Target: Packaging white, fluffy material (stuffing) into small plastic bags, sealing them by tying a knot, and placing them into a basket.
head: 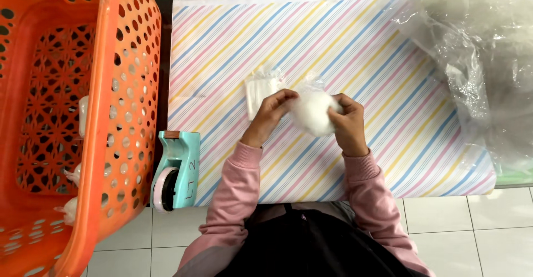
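White fluffy wad (312, 112) being gripped by both left hand (272, 113) and right hand (348, 122), clear bags (261, 91) lying at ten o'clock on striped surface (383, 71), orange basket (119, 116) sitting at nine o'clock

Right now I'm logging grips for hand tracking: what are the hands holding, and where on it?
Both hands hold a small clear bag of white stuffing: left hand pinches its left edge, right hand grips its right side.

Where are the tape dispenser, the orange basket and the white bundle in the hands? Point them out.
tape dispenser (179, 168): head view, on its mint-green body.
orange basket (125, 82): head view, on its perforated side wall.
white bundle (312, 112): head view, on its middle between the hands.
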